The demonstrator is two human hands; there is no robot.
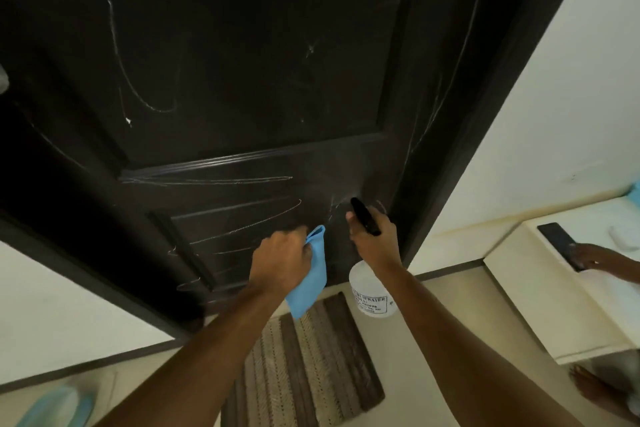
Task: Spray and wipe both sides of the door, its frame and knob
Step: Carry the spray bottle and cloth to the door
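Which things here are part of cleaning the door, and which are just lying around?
For the job: dark door, door frame, blue cloth in the left hand, spray bottle in the right hand.

Just there: striped mat, phone, white ledge.

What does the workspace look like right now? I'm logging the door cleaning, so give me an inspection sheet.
Surface: dark panelled door, white scrawl marks across its panels.
Job's things: blue cloth; spray bottle, black head aimed at the door; dark door frame.
Clutter: striped mat on the floor below.
Grips: left hand grips the cloth; right hand grips the spray bottle.
Cables: nothing seen.
Surroundings: white walls; another person's hand holding a phone by a white counter.
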